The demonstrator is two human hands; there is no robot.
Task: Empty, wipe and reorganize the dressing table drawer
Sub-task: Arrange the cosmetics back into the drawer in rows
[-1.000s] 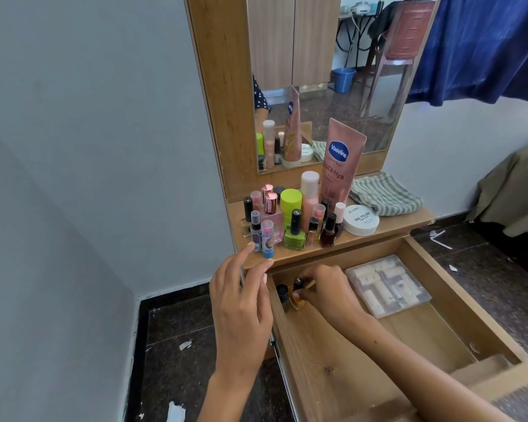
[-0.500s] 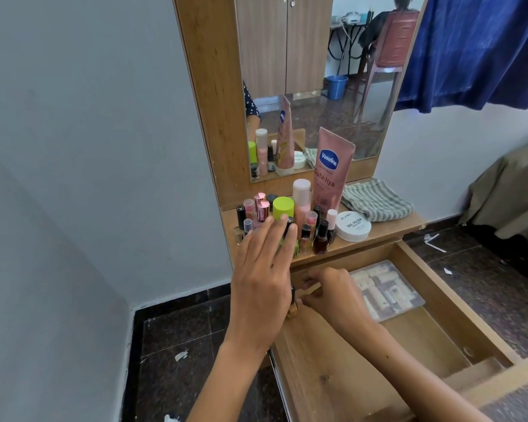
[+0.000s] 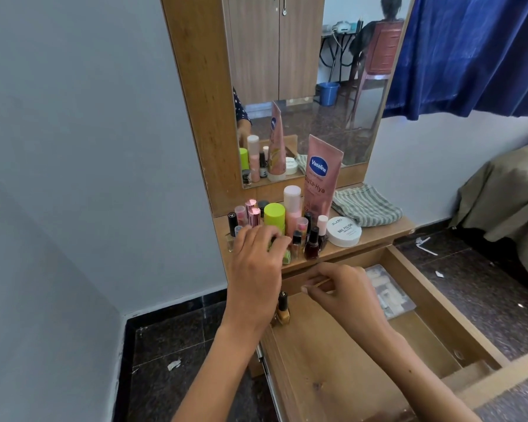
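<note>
shelf [image 3: 378, 236]: left hand [image 3: 256, 269] fingers curled round green bottle [image 3: 285, 257]; right hand [image 3: 345, 287] pinches stick [image 3: 317, 283].

Left hand [image 3: 256, 266] hides green bottle [image 3: 286, 257]; grip unclear, perhaps touching.

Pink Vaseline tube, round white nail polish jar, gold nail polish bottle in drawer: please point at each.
Pink Vaseline tube [image 3: 320, 181]: head view, label.
Round white nail polish jar [image 3: 344, 232]: head view, lid.
Gold nail polish bottle [image 3: 282, 312]: head view, glass body.
</note>
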